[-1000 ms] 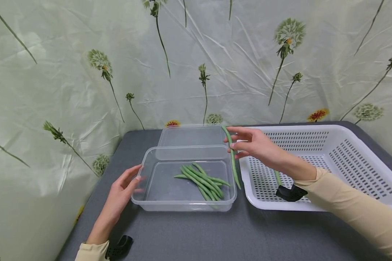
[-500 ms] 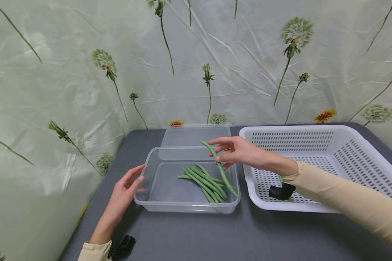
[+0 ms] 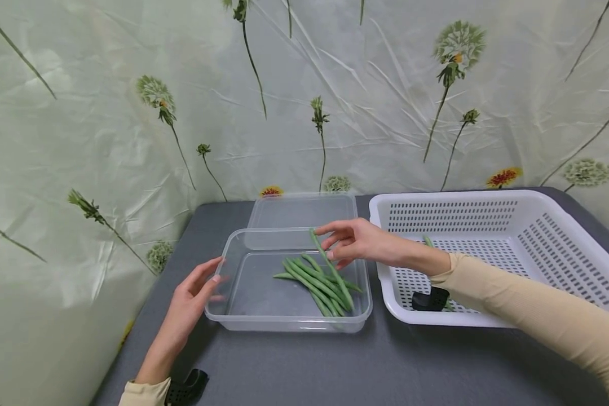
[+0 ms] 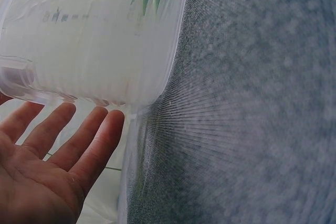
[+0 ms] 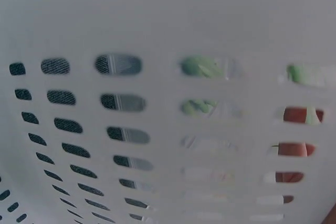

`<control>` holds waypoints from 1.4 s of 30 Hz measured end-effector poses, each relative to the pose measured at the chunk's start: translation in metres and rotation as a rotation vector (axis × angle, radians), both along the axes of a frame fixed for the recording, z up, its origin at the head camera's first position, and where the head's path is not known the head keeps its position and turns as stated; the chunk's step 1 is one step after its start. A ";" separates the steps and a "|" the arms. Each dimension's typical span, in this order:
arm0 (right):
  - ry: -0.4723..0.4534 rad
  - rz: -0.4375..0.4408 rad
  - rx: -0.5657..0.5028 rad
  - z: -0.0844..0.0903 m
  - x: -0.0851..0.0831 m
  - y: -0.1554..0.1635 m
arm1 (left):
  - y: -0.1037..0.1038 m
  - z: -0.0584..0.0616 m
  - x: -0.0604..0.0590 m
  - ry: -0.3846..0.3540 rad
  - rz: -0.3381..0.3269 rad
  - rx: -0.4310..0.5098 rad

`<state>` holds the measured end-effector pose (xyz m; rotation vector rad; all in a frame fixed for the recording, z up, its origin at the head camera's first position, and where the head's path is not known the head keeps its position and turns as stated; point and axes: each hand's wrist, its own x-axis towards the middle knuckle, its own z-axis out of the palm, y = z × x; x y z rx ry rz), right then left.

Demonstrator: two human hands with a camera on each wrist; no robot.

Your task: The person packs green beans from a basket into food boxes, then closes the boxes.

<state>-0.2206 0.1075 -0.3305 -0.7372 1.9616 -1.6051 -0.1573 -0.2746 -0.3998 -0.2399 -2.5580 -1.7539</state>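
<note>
A clear plastic container [image 3: 284,324] stands in the middle of the table, with several green beans [image 3: 312,283] piled in its right half. Over that pile my right hand [image 3: 362,242] pinches one green bean [image 3: 330,265], tilted so that its lower end lies over the pile. My left hand [image 3: 182,307] is at the container's left side, and in the left wrist view its extended fingers [image 4: 97,145] reach the container's wall [image 4: 89,61]. The right wrist view is mostly filled by the slotted basket wall [image 5: 163,19]; bits of green and skin show through the slots.
A white slotted basket [image 3: 451,322] stands at the right, close to the container; a green bean [image 3: 428,241] shows in it, partly hidden by my right forearm. Behind the container lies a clear lid [image 3: 304,210]. A dandelion-print sheet [image 3: 223,101] rises behind the grey table [image 3: 294,372].
My right hand has carried the green bean leftward from the container's right edge to over the pile, then lowered it slightly. My left hand has stayed at the container's left side.
</note>
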 end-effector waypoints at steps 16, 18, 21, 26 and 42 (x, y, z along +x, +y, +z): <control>0.031 0.017 -0.045 0.025 0.003 0.010 | -0.001 -0.001 -0.001 0.014 0.002 -0.017; 0.059 0.004 -0.043 0.031 0.004 0.015 | 0.000 0.000 -0.001 0.020 0.000 -0.010; 0.086 -0.019 -0.032 0.036 0.005 0.026 | 0.001 0.001 -0.001 0.017 0.000 -0.010; 0.107 -0.088 -0.013 0.035 0.004 0.049 | 0.000 0.000 -0.001 0.014 -0.001 -0.011; 0.131 -0.240 0.261 0.012 -0.010 0.131 | -0.004 -0.002 -0.001 0.014 -0.004 -0.028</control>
